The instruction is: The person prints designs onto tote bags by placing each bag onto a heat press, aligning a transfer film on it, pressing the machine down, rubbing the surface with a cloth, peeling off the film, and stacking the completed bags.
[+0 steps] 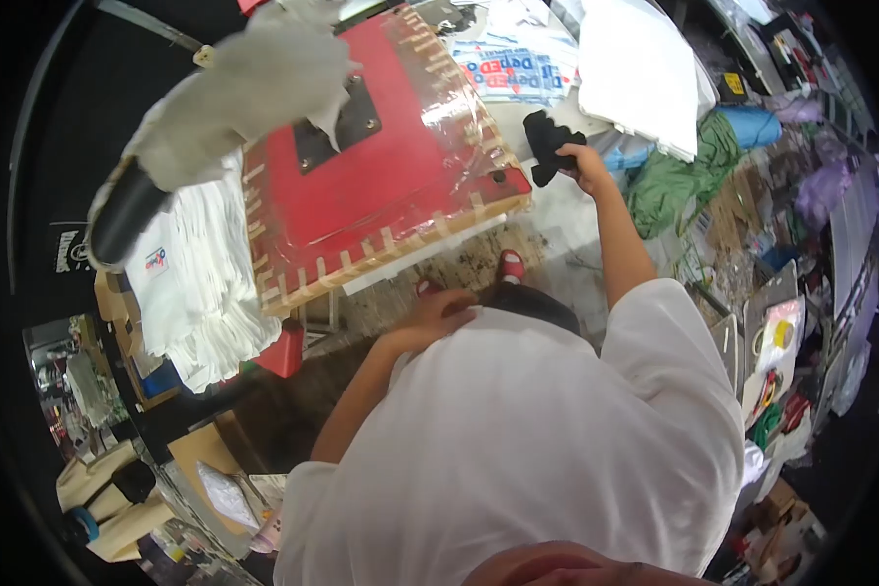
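Observation:
My right hand (584, 166) is closed on a crumpled black cloth-like thing (545, 146), reached out to the right of a red panel (391, 146). The panel is covered in clear film, with strips of tape along its edges and a dark bolted plate (337, 127) on top. Against the front of my white shirt (527, 430) rests my left hand (444, 314), its fingers loosely stretched and holding nothing I can see. Beyond the black thing lie white printed bags (518, 68) and a stack of white sheets (640, 73).
A black arm (132, 215) draped with grey cloth (244, 98) hangs over the panel's left side. White printed fabric pieces (195, 283) hang below it. Green plastic (689, 176) lies at right. Cluttered shelves (776, 342) line the right side.

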Tool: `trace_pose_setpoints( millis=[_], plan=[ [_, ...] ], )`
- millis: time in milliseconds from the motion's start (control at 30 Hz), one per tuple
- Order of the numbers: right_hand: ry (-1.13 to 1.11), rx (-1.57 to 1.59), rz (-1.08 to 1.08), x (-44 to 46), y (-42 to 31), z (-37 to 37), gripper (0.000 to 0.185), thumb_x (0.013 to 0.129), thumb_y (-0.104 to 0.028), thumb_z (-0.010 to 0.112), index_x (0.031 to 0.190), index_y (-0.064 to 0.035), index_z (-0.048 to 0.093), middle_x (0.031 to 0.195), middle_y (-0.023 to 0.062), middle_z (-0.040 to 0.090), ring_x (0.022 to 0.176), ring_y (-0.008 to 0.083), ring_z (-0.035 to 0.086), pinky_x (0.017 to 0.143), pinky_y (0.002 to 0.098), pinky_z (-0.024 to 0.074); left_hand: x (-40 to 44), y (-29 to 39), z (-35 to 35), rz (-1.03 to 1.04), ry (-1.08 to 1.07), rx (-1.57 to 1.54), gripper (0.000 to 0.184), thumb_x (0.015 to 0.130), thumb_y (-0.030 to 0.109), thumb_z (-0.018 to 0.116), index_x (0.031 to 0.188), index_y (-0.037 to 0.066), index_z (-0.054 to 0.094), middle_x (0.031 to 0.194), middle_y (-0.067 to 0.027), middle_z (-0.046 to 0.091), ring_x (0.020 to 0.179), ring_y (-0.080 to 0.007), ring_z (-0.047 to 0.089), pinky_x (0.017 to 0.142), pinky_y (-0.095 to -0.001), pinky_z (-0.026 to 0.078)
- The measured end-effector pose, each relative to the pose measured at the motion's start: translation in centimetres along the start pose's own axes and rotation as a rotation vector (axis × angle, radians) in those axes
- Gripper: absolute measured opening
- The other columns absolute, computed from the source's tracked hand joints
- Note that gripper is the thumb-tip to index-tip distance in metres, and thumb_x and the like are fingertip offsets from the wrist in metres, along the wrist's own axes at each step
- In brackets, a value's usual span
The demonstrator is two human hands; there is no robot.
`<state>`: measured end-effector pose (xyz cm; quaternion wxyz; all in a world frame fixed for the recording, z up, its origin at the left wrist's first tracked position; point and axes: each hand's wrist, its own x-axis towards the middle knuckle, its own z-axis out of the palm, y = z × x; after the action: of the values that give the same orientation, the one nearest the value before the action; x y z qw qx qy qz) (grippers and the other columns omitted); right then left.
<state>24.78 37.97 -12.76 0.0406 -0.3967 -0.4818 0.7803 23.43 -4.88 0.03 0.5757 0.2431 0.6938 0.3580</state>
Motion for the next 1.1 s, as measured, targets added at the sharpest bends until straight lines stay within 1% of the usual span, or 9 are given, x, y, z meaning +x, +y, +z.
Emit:
trace_pose_setpoints(
  millis=[200,300,467,600,733,833,933,1000,1100],
  plan=[
    [-0.251,0.405,0.086,-11.6,1.0,-1.1,0.029,0.063,-0.002,0.057,0.091,0.0032,0.066,0.089,0.0107,0.07,0.081,0.0242,0.068,0.078,0.0354,0.0546,3.3,7.4,1.1,0.681,0.294,0.194,0.039,0.093,0.009,0.062,0.131,0.011,0.059,0.133,-0.0112,0.055,0.118,-0.0263,0.053,0.104,-0.0382,0.041],
    [-0.314,0.436,0.173,-16.1,1.0,2.3,0.036,0.065,-0.006,0.055,0.096,0.0057,0.066,0.093,0.0152,0.07,0.084,0.0277,0.068,0.083,0.0368,0.0551,4.6,10.0,0.9,0.776,0.326,0.299,0.055,0.086,0.011,0.07,0.139,0.016,0.054,0.142,-0.0115,0.046,0.124,-0.0315,0.045,0.106,-0.0411,0.038],
    [-0.37,0.424,0.287,-18.1,3.1,6.1,0.039,0.074,-0.016,0.057,0.107,0.0039,0.066,0.098,0.0143,0.07,0.087,0.0267,0.068,0.085,0.0371,0.0546,6.0,9.1,-0.1,0.808,0.274,0.5,0.081,0.071,0.028,0.085,0.142,0.016,0.049,0.143,-0.0128,0.041,0.126,-0.0374,0.043,0.101,-0.0414,0.044],
    [-0.535,0.467,0.4,-19.9,1.2,9.1,0.052,0.089,-0.037,0.058,0.126,-0.0006,0.06,0.114,0.0131,0.065,0.097,0.0246,0.066,0.091,0.036,0.0517,6.2,6.9,-0.5,0.808,0.297,0.331,0.061,0.069,0.029,0.086,0.121,0.006,0.062,0.122,-0.014,0.058,0.107,-0.0312,0.06,0.091,-0.0396,0.048],
    [-0.389,-0.206,0.063,-19.8,0.4,10.6,0.063,0.096,-0.047,0.053,0.142,-0.0042,0.044,0.129,0.0133,0.056,0.119,0.0223,0.055,0.104,0.0331,0.0416,5.3,5.3,-1.7,0.532,0.31,0.309,0.044,0.074,0.032,0.083,0.099,0.0,0.067,0.088,-0.0158,0.066,0.082,-0.03,0.066,0.074,-0.0383,0.05],
    [-0.425,-0.561,-0.268,-19.2,0.0,10.9,0.062,0.092,-0.037,0.065,0.142,-0.0058,0.045,0.126,0.0111,0.057,0.12,0.0199,0.053,0.105,0.0316,0.0396,4.8,3.7,-2.1,0.433,0.386,0.205,0.04,0.082,0.033,0.078,0.096,-0.002,0.067,0.079,-0.0127,0.067,0.075,-0.0241,0.066,0.072,-0.0347,0.051],
    [-0.768,-0.578,-0.225,-21.2,-1.9,13.4,0.072,0.081,-0.025,0.079,0.139,-0.0011,0.044,0.127,0.0134,0.057,0.114,0.0209,0.056,0.098,0.0324,0.0459,4.2,3.5,-2.3,0.404,0.386,-0.039,0.038,0.089,0.033,0.072,0.102,-0.002,0.066,0.086,-0.01,0.069,0.081,-0.018,0.065,0.076,-0.0314,0.051],
    [-0.707,-0.576,-0.222,-20.7,-0.9,15.3,0.073,0.075,-0.013,0.084,0.136,-0.0012,0.046,0.121,0.0121,0.06,0.109,0.0196,0.058,0.097,0.032,0.0466,3.9,3.4,-2.3,0.389,0.37,-0.204,0.038,0.092,0.033,0.069,0.106,-0.002,0.065,0.091,-0.01,0.069,0.085,-0.0165,0.064,0.077,-0.0311,0.051],
    [-0.5,-0.046,-0.031,-20.0,0.2,17.1,0.063,0.075,-0.013,0.083,0.128,0.0013,0.051,0.107,0.0098,0.065,0.096,0.0181,0.064,0.086,0.0296,0.0519,3.9,2.8,-2.7,0.476,0.728,-0.264,0.05,0.09,0.033,0.071,0.126,0.002,0.056,0.11,-0.0167,0.062,0.094,-0.026,0.061,0.085,-0.036,0.049]
  ],
)
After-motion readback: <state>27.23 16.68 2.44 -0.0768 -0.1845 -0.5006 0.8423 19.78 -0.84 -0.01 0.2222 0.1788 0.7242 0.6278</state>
